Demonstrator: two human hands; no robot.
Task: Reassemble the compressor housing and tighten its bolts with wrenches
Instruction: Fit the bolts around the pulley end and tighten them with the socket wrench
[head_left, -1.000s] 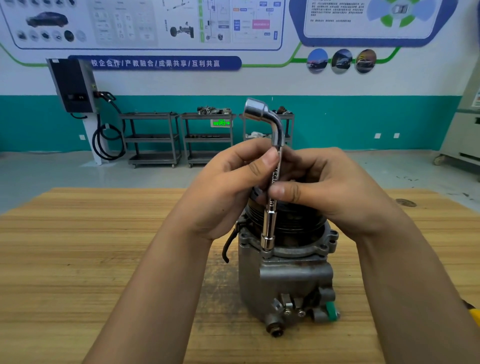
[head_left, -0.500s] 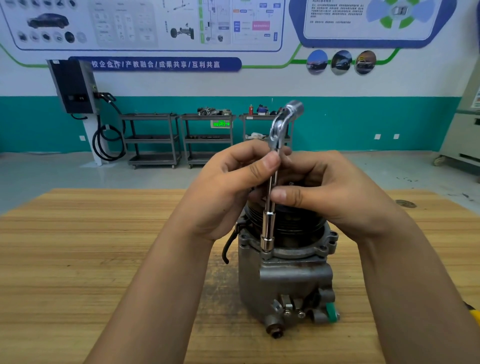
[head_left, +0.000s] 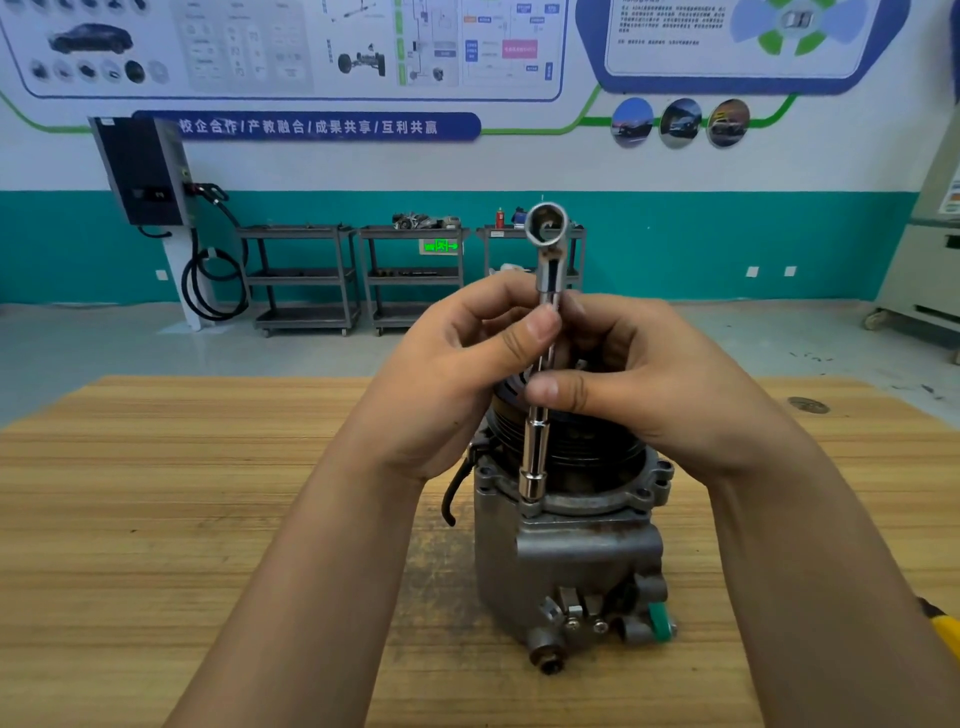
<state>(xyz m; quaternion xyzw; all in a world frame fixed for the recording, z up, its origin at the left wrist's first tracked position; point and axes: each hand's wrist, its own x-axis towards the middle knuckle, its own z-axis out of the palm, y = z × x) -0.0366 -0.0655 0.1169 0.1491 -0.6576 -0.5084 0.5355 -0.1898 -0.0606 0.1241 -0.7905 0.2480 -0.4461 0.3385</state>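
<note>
A grey metal compressor housing (head_left: 571, 561) stands upright on the wooden table (head_left: 156, 519), with a black pulley on top partly hidden by my hands. A chrome L-shaped socket wrench (head_left: 535, 457) stands upright with its lower socket on a bolt at the housing's front flange. Its bent upper socket end faces the camera. My left hand (head_left: 447, 384) pinches the shaft high up with thumb and fingers. My right hand (head_left: 649, 389) pinches the shaft just below, thumb in front.
A black hose (head_left: 454, 493) hangs at the housing's left side. A yellow tool tip (head_left: 948, 631) shows at the right edge. Beyond the table stand grey shelf carts (head_left: 301, 275) and a wall charger (head_left: 145, 171) against the teal wall.
The wrench has turned on the bolt: its bent top end swung from pointing left, to right, to facing the camera. Both hands kept their pinch on the shaft.
</note>
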